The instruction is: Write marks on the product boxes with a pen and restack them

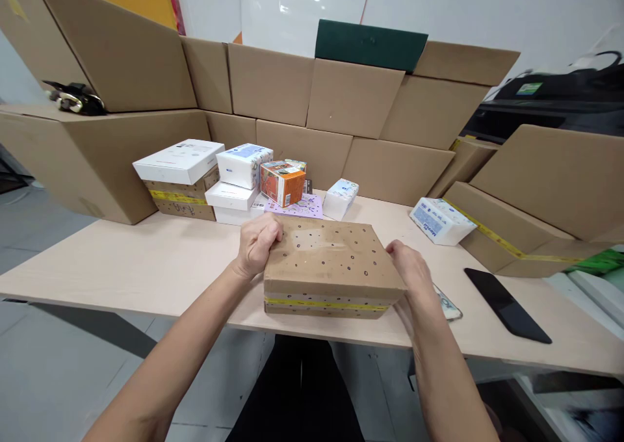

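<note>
A brown cardboard box (331,260), dotted with small hand-drawn circles and banded with yellow tape along its front, rests at the table's front edge. My left hand (257,246) is closed at its left rear corner, fingers curled against the side. On the opposite side my right hand (409,266) grips the box, its fingertips partly hidden behind the edge. Behind the box lie a purple patterned packet (295,206) and an orange printed carton (283,183). A patterned phone-like item (447,302) is partly covered by my right wrist.
White boxes (231,196) and a tissue pack (245,164) are stacked at the back left, beside a flat white box (180,160) on a taped brown one. Two tissue packs (340,198) (441,221) and a black phone (507,304) lie rightward. Large cartons (302,149) wall the back.
</note>
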Motion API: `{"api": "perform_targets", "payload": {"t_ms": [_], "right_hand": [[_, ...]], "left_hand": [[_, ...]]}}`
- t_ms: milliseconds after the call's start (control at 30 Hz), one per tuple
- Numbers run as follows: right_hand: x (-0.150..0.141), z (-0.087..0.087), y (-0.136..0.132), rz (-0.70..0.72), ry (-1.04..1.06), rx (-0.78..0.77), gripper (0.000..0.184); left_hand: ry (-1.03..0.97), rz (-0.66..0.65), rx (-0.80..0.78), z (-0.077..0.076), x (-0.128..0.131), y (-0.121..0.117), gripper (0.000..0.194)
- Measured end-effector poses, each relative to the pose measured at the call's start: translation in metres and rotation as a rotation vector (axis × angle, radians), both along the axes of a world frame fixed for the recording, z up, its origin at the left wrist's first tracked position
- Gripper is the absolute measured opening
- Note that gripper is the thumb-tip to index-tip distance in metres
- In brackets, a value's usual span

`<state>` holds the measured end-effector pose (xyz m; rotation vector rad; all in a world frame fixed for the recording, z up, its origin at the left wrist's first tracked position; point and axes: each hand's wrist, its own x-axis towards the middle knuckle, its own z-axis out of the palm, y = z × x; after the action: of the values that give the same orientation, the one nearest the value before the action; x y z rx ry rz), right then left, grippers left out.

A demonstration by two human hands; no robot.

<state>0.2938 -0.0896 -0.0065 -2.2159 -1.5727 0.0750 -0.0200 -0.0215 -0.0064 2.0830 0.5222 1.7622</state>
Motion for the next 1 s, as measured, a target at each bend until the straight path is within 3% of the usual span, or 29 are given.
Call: {"api": "perform_targets", "payload": {"t_ms": [133, 233, 400, 533, 633, 733, 867, 933, 1000], "right_hand": [[0.031, -0.008, -0.022, -0.147, -0.208, -0.160, 0.059], [0.053, -0.023, -0.037, -0.098, -0.152, -0.249, 0.064], [0.061, -0.035, -0.039, 0.019, -0.152, -0.173, 0.060], [0.057, -0.034, -0.038, -0.048, -0.055, -0.082, 0.071], [0.060, -0.032, -0.044, -0.153, 0.161, 0.100, 0.077], [0.062, -0.024, -0.052, -0.214, 0.606, 0.337, 0.076], [0.049, -0.002, -0.070, 0.051, 1.222, 0.500, 0.071], [0.035, 0.009, -0.082, 0.206, 1.373, 0.496, 0.067], [0.018, 0.017, -0.095, 0.271, 1.448, 0.472, 0.061]], "left_hand": [[0.005, -0.002, 0.004, -0.001, 0.000, 0.000, 0.043], [0.011, 0.007, -0.005, -0.001, 0.001, 0.001, 0.043], [-0.022, 0.001, -0.011, -0.002, 0.001, 0.001, 0.042], [-0.030, -0.001, -0.007, -0.001, 0.001, 0.000, 0.042], [-0.018, 0.012, -0.028, -0.001, 0.001, -0.001, 0.042], [-0.009, 0.014, -0.034, -0.001, 0.001, -0.001, 0.043], [0.001, 0.015, -0.024, -0.001, 0.001, 0.000, 0.043], [0.004, 0.020, -0.021, -0.001, 0.001, 0.000, 0.044], [0.001, 0.025, -0.021, -0.001, 0.001, 0.000, 0.044]]}}
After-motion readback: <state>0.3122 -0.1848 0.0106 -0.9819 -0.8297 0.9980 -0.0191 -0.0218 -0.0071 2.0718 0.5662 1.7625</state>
